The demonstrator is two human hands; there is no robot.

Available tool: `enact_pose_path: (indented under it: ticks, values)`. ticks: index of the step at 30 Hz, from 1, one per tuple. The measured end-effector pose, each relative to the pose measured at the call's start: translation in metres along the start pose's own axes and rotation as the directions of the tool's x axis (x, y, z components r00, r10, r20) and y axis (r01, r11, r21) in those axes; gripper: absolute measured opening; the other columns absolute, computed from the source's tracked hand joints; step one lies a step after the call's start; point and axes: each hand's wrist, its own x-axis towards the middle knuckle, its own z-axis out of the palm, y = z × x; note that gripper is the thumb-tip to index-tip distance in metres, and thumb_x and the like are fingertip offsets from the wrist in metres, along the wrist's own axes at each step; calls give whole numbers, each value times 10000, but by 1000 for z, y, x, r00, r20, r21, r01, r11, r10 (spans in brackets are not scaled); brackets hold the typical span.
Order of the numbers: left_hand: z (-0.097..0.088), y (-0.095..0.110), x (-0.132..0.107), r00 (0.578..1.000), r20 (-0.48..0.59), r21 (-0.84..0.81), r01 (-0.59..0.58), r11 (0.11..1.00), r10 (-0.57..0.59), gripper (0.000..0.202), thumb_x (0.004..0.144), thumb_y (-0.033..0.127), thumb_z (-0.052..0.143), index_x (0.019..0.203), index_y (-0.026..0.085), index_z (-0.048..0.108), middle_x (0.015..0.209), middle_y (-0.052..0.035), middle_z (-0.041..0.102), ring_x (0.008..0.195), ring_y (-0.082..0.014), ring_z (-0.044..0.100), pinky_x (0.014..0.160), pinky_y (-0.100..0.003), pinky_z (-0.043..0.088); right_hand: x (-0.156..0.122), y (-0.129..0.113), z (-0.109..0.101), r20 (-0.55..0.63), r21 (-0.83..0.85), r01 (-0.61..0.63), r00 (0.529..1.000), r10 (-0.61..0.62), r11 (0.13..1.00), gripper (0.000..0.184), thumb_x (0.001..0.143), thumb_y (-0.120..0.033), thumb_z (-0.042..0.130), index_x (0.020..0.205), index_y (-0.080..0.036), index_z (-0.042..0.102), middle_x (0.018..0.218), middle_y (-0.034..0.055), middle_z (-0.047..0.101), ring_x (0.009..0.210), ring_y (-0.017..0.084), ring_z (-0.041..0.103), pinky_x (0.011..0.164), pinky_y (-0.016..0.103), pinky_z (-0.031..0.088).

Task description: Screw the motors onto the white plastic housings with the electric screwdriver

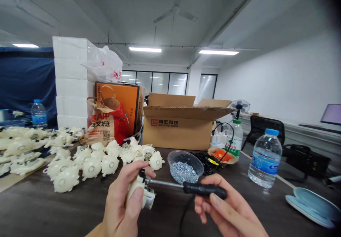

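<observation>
My left hand point(119, 201) grips a small cream-white plastic housing point(134, 190) with a metal motor point(149, 198) at its lower end. My right hand point(221, 208) holds a black-handled screwdriver point(205, 190) level, its steel shaft reaching left to the top of the housing. The shaft's tip is hidden behind a black part and my left fingers. Just beyond my hands stands a clear plastic bowl of silver screws point(183, 167). Many similar cream-white plastic parts point(90, 167) lie in heaps to the left on the dark table point(39, 212).
A cardboard box point(177, 130) stands open behind the bowl, beside a paper bag point(102, 123) and stacked white foam boxes point(70, 80). A water bottle point(265, 159) and a pale blue dish point(311, 208) sit on the right. A black cable point(186, 215) hangs below my hands.
</observation>
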Motion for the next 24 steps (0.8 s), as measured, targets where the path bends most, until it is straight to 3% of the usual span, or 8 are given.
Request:
enact_pose_path:
  ticks: [7,14,20,24]
  values:
    - [-1,2,2,998,13,11,-56,998,56,224,990,358,483,1101,303,670,956,-13,699,989,-201,640,914,-301,457,7,1,-9,-60,-190,30,997,-42,981,375,781,-501,809,994,-213,700,696,43,746,647,186,615,657,312,454]
    - [-2,3,5,991,48,10,-127,992,126,224,1007,317,456,1114,298,652,967,-22,695,1010,-200,614,944,-313,447,9,7,-7,-31,-248,9,999,-17,969,471,855,-674,637,896,-204,625,539,27,703,554,191,588,613,315,422]
    - [-7,1,8,973,107,57,-211,976,204,224,996,263,462,1137,262,636,993,-28,691,1016,-194,624,954,-296,468,6,10,-9,103,-127,-7,994,20,992,429,853,-624,667,949,-217,569,588,12,697,561,193,596,583,309,421]
    - [-9,-1,7,975,120,87,-196,977,185,229,1002,262,442,1145,258,620,1011,-29,688,1034,-193,619,956,-290,464,7,11,-13,86,-240,12,996,9,971,407,863,-593,676,865,-191,612,589,-11,617,560,157,539,585,294,415]
